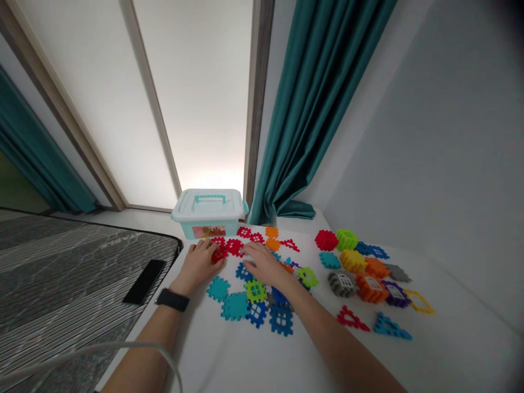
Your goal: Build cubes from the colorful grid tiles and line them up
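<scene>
My left hand (199,262), with a dark watch (172,299) on the wrist, rests on the white table (245,355) with its fingers curled over a red interlocking tile (218,254). My right hand (264,261) lies just right of it, fingers bent down onto the table beside another red tile (234,246). What the right fingers press on is hidden. Around both hands lie several flat tiles: red ones at the back, teal (234,305) and blue (280,321) ones in front, a lime one (256,290) between.
A pale teal lidded box (208,212) stands behind the hands. Built coloured cubes (352,261) and loose triangles (391,326) lie to the right. A black phone (144,281) lies at the table's left edge beside a grey mattress (61,273). Teal curtain (311,109) hangs behind.
</scene>
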A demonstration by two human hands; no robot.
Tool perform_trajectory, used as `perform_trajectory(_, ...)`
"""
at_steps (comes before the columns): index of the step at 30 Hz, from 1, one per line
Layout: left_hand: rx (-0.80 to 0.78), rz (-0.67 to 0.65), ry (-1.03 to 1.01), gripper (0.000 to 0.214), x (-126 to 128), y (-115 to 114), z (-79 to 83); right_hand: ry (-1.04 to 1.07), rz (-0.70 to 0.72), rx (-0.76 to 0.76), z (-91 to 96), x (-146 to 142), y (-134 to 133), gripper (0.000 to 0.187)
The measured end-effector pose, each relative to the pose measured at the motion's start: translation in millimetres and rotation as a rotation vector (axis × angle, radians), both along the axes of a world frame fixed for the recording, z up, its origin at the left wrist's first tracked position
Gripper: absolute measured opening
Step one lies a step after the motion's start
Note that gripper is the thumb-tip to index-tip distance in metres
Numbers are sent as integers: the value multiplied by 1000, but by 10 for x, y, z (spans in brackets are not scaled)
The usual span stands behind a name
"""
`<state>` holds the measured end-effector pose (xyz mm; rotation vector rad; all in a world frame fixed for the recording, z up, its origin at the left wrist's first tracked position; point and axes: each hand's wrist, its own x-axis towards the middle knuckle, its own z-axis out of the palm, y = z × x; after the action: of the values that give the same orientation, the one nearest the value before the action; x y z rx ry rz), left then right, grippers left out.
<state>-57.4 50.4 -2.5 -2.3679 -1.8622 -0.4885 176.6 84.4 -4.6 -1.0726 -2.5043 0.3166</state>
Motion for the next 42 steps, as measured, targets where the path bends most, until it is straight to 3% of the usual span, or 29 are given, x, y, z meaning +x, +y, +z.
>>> perform_trajectory(7,-65,-17,-88,27,-4,31,-47,-27,-104,21,-130,-353,267,31)
perform_trajectory(14,-37,-75,-136,30,-4,57,-38,-46,-124,37,-153,-359,314,27)
perform_trajectory(20,97,-175,-228,27,79,6,-25,-38,-160,66,-72,-78,130,25)
perform_trajectory(32,154,-424,-346,36,608,-201,-36,-19,-290,47,-66,971,-567,31)
perform_trajectory(38,124,-487,-358,41,811,-301,-8,96,-324,72,-108,1007,-673,36)
perform_trajectory(42,126,-549,-347,48,901,-293,57,251,-203,106,-102,950,-778,41)
